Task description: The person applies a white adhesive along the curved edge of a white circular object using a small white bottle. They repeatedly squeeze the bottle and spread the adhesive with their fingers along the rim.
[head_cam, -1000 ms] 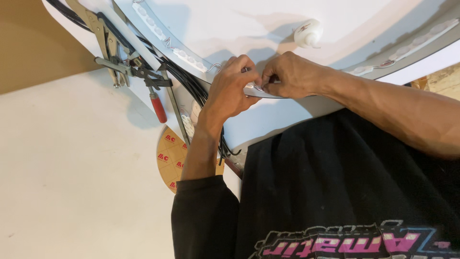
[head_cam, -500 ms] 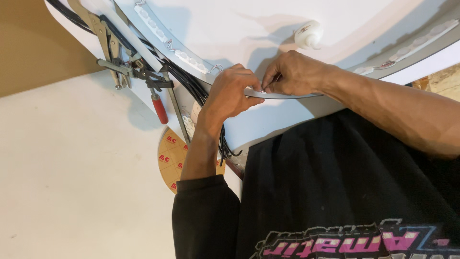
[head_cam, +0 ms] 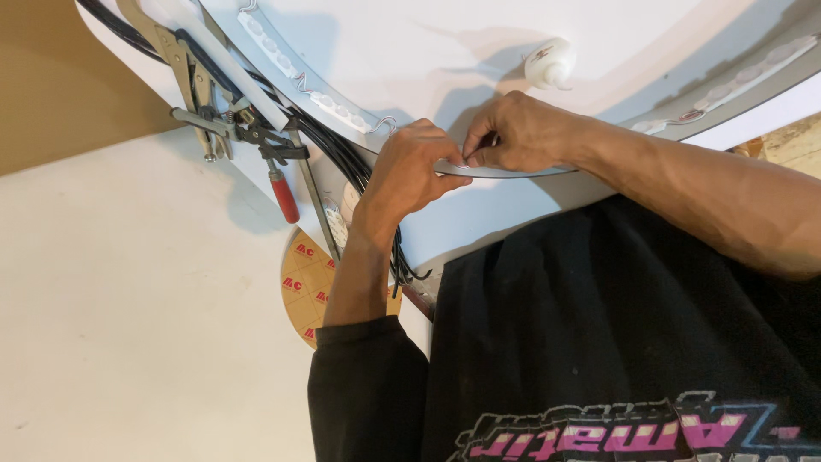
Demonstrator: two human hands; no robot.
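Note:
A large white curved panel [head_cam: 410, 51] fills the top of the view. Along its edge runs a thin curved grey strip [head_cam: 522, 172] dotted with small white pads [head_cam: 329, 103]. My left hand [head_cam: 410, 171] presses and pinches this strip from below, thumb and fingers closed on it. My right hand [head_cam: 517, 133] pinches the same strip just to the right, fingertips almost touching the left hand's. A bundle of black cables [head_cam: 342, 158] passes behind my left wrist.
Metal locking clamps [head_cam: 209, 103] and a red-handled clamp [head_cam: 282, 192] grip the panel edge at upper left. A small white bottle [head_cam: 549, 62] lies on the panel. A brown roll of tape [head_cam: 304, 287] lies under my left forearm on the pale table [head_cam: 128, 325].
Both hands have stayed on the strip; the fingers shifted slightly along it, the right-hand pinch moving a little toward the left hand.

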